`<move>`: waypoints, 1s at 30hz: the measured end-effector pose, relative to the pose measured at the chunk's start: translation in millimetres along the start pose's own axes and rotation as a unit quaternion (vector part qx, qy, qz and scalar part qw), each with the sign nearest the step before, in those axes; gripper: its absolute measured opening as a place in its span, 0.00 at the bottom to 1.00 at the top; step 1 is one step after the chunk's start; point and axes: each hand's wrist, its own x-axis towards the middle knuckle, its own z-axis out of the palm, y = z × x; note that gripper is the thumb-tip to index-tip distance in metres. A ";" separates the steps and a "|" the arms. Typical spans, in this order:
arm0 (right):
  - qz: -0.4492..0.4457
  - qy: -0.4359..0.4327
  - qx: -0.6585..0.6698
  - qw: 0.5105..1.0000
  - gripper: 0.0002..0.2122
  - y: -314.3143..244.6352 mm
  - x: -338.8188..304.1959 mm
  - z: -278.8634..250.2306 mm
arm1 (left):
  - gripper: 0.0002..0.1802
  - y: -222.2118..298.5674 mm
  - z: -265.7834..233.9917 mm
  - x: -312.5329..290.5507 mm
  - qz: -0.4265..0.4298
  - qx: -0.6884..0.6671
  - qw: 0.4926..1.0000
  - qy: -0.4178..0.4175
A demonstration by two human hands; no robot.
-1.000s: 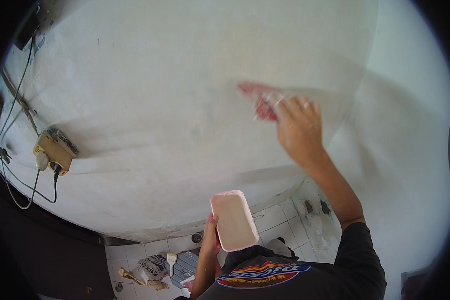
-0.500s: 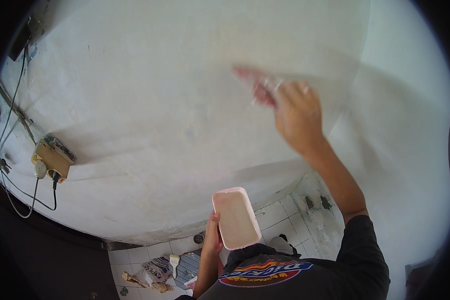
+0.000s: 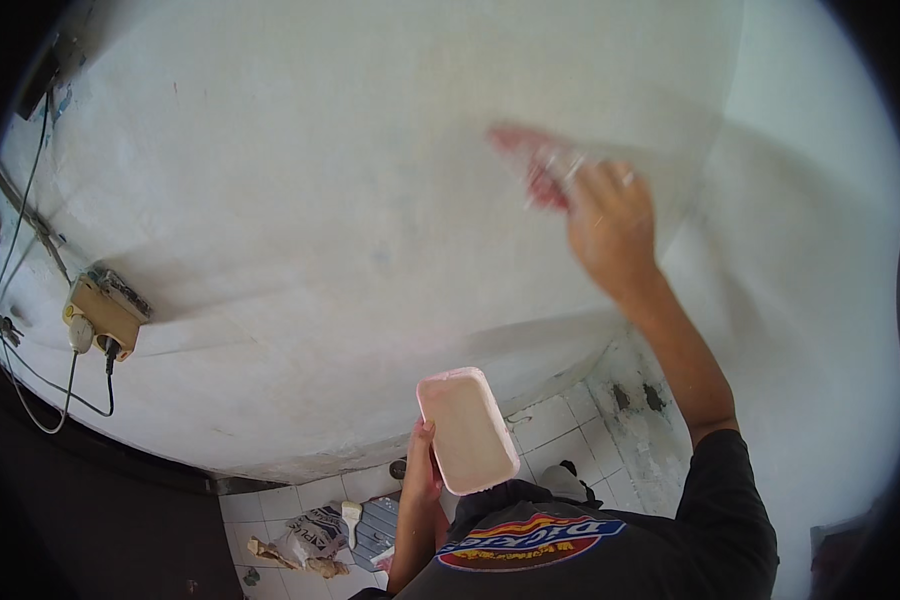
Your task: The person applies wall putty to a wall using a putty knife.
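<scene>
My left hand point(image 3: 423, 460) grips the side of a pale pink rectangular tub point(image 3: 451, 375) in front of my body. Its inside looks off-white and smooth; I cannot tell how full it is. Higher up, at the whitish wall point(image 3: 300, 180), my right hand point(image 3: 612, 215) is closed around a red tool smeared with white point(image 3: 542, 170). Motion blurs that tool, so its exact kind is unclear. Its far edge points left, at or close to the wall surface.
A beige socket box point(image 3: 105, 318) with plugs and hanging cables juts from the wall at left. On the white tiled floor point(image 3: 560, 450) lie a paintbrush point(image 3: 351, 520), a grey ridged panel point(image 3: 375, 532) and a crumpled plastic bag point(image 3: 313, 535). Another wall meets this one at right.
My right hand has shifted a little to the right with the red tool. The tub in my left hand has moved slightly up and left.
</scene>
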 end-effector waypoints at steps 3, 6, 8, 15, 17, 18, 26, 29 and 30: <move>0.097 0.055 -0.046 0.993 0.18 23.2 13.9 -1.6 | 0.32 -0.1 -0.5 -3.2 0.008 0.034 0.999 0.000; 0.096 0.037 -0.094 0.990 0.17 12.3 -14.3 19.4 | 0.34 9.9 24.7 -14.4 -0.016 -0.003 1.000 0.010; 0.050 0.003 -0.035 0.998 0.17 -21.5 -50.6 27.6 | 0.33 16.3 39.0 -20.9 -0.003 -0.022 0.999 0.027; 0.297 -0.140 0.394 0.859 0.12 -64.2 -112.4 17.6 | 0.30 6.7 34.0 1.6 0.017 -0.071 0.995 0.068; 0.480 -0.207 0.631 0.573 0.10 -63.8 -100.6 0.4 | 0.30 13.9 41.0 4.4 0.039 -0.016 0.998 0.047; 0.483 -0.217 0.631 0.567 0.10 -67.4 -105.5 -0.8 | 0.30 16.1 44.4 4.5 0.034 -0.020 0.998 0.058; 0.551 -0.267 0.632 0.476 0.13 -66.1 -169.8 -3.1 | 0.34 29.6 54.2 0.0 0.044 -0.028 0.998 0.027; 0.510 -0.276 0.584 0.568 0.11 -51.4 -171.8 -8.8 | 0.34 33.8 60.1 -3.2 0.082 0.075 0.992 0.057; 0.477 -0.274 0.556 0.623 0.09 -47.9 -164.8 -13.5 | 0.34 33.5 59.3 -2.7 0.076 0.046 0.995 0.051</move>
